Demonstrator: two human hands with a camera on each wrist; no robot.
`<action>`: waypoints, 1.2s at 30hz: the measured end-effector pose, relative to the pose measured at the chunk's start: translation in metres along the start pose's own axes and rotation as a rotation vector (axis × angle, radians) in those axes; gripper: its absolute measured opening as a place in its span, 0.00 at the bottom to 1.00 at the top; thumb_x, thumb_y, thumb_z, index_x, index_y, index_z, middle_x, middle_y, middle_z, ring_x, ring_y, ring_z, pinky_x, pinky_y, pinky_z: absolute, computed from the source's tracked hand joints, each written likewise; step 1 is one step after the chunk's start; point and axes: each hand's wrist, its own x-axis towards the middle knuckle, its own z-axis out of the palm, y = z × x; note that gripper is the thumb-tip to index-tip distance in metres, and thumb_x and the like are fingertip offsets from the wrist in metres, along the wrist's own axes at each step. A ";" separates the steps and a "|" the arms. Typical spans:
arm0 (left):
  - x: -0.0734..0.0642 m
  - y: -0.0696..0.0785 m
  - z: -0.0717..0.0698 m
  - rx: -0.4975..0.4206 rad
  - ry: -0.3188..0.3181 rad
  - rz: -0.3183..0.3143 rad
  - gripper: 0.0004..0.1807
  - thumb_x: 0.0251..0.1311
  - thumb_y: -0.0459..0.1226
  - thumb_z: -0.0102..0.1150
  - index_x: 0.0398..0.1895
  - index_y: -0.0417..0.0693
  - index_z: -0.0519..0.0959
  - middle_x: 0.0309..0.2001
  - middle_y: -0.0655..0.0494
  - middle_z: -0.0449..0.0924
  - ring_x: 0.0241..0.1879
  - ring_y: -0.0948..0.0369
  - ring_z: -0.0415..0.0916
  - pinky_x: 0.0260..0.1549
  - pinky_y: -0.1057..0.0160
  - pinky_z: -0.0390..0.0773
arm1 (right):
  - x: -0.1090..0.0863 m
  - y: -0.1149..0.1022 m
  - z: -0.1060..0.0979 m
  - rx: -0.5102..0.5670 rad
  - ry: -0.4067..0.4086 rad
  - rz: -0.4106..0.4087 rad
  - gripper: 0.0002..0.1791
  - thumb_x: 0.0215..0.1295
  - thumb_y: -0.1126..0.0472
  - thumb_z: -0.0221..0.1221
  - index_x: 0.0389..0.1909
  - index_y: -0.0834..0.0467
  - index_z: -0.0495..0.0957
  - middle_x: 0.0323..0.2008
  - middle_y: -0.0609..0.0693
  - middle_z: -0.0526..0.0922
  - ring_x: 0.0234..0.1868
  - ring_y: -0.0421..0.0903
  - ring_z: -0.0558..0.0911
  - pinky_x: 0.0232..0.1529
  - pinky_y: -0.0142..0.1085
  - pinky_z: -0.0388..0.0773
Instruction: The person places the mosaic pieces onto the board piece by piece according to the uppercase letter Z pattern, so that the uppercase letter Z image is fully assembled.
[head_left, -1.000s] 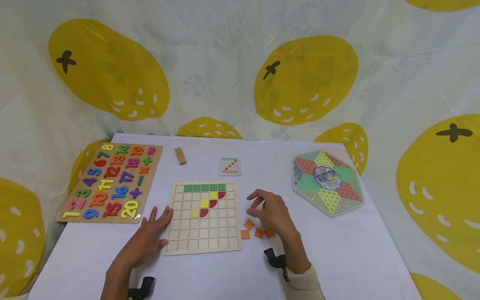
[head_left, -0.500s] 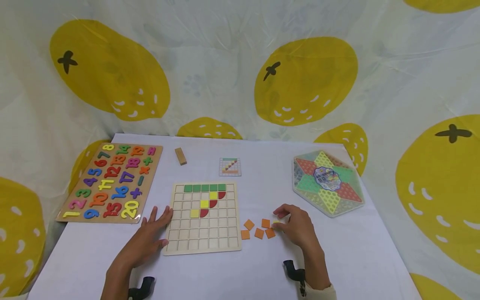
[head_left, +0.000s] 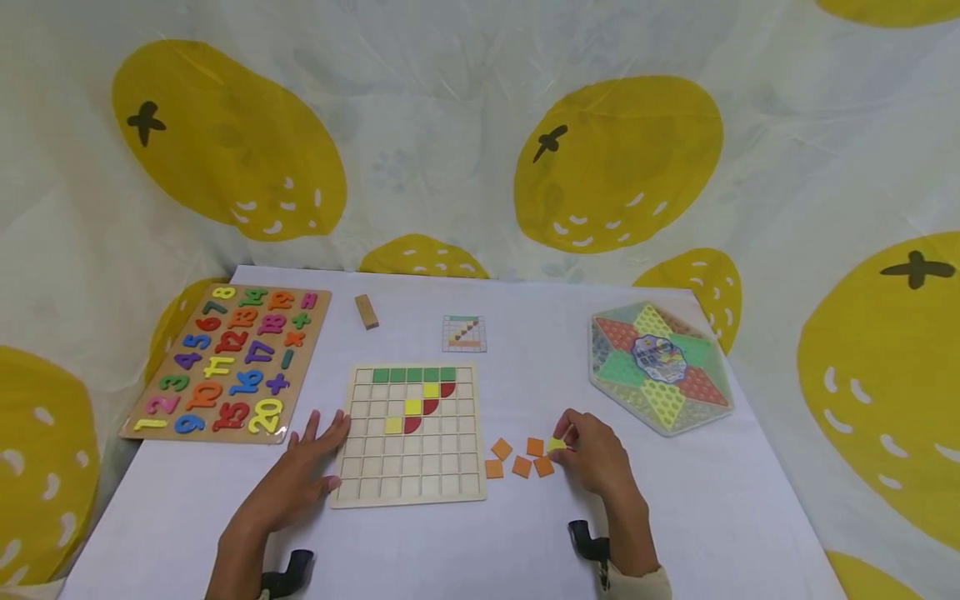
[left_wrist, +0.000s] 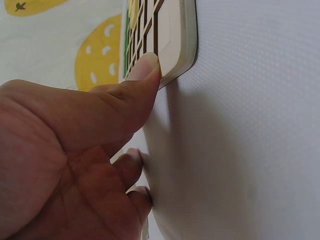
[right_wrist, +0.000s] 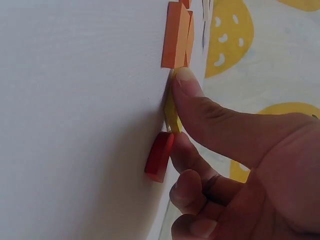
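Note:
My left hand (head_left: 288,473) lies at the left edge of a wooden grid board (head_left: 420,467), fingers spread. In the left wrist view its thumb (left_wrist: 145,67) presses on the board's near corner. On the board are a row of green squares (head_left: 415,375), and a diagonal of yellow squares (head_left: 393,426) with red quarter-round pieces (head_left: 412,425). Right of the board, my right hand (head_left: 597,457) pinches a yellow tile (right_wrist: 171,111) between thumb and forefinger, low over the table. A red piece (right_wrist: 159,157) lies by the forefinger, hidden behind the hand in the head view.
Several loose orange tiles (head_left: 522,466) lie between board and right hand. Behind the board are a small pattern card (head_left: 464,334) and a wooden block (head_left: 367,312). A number puzzle board (head_left: 225,367) lies left, a hexagonal Chinese checkers board (head_left: 660,367) right.
My right hand has moved right and down from above the orange tiles to the yellow tile and now pinches it. An orange tile has come into view below. The left hand stays at the board.

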 end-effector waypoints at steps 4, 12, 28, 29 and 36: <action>0.002 -0.001 0.000 0.011 0.001 0.005 0.52 0.61 0.27 0.71 0.85 0.55 0.55 0.86 0.57 0.45 0.87 0.43 0.24 0.82 0.34 0.26 | 0.002 0.000 0.002 0.008 -0.001 0.015 0.18 0.56 0.61 0.79 0.41 0.50 0.80 0.32 0.48 0.78 0.35 0.46 0.75 0.35 0.37 0.69; 0.003 0.001 0.000 0.021 0.005 0.013 0.51 0.62 0.28 0.71 0.85 0.54 0.55 0.85 0.56 0.46 0.87 0.43 0.24 0.82 0.34 0.28 | 0.005 -0.005 0.003 0.084 0.030 0.063 0.14 0.55 0.63 0.78 0.37 0.52 0.82 0.30 0.48 0.78 0.35 0.47 0.74 0.34 0.37 0.67; 0.003 -0.002 0.001 0.006 0.003 0.003 0.52 0.61 0.27 0.71 0.85 0.55 0.55 0.86 0.57 0.46 0.87 0.43 0.24 0.82 0.35 0.26 | 0.008 -0.029 0.013 0.175 0.053 0.006 0.10 0.61 0.61 0.76 0.35 0.50 0.82 0.30 0.46 0.81 0.30 0.46 0.74 0.29 0.35 0.69; 0.003 -0.002 0.001 0.008 0.002 0.001 0.52 0.61 0.27 0.71 0.85 0.55 0.54 0.86 0.57 0.45 0.87 0.43 0.24 0.82 0.35 0.26 | 0.008 -0.032 0.014 0.177 0.053 -0.002 0.10 0.62 0.62 0.75 0.35 0.50 0.81 0.30 0.46 0.81 0.30 0.46 0.74 0.28 0.35 0.69; 0.002 -0.002 0.002 0.004 0.001 -0.002 0.52 0.61 0.27 0.71 0.85 0.54 0.54 0.86 0.57 0.45 0.87 0.43 0.23 0.82 0.35 0.25 | 0.011 -0.049 0.022 0.198 0.027 0.004 0.10 0.65 0.62 0.73 0.36 0.49 0.80 0.31 0.46 0.81 0.28 0.46 0.75 0.25 0.35 0.73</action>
